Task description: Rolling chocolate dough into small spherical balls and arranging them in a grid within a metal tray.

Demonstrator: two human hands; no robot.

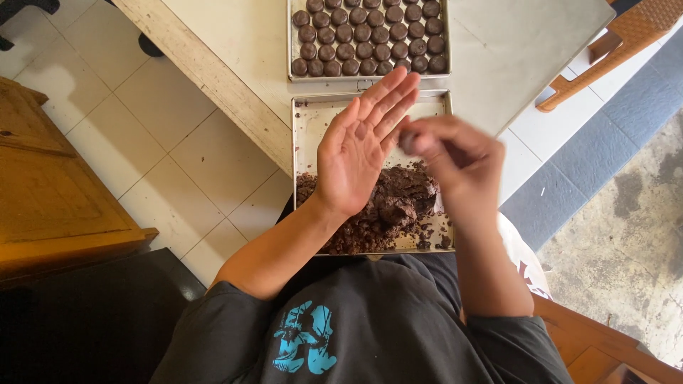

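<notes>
Wooden cabinet (50,185) left, orange chair (612,50) right, tiled floor (178,156).

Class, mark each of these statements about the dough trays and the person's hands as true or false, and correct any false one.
1. The left hand is open, palm up. True.
2. The far tray holds rows of shaped dark pieces. True.
3. The near tray is completely full of dough. False: the dark dough fills only its near part.
4. The right hand rests flat on the table. False: it is raised beside the left hand's fingers, blurred.
</notes>
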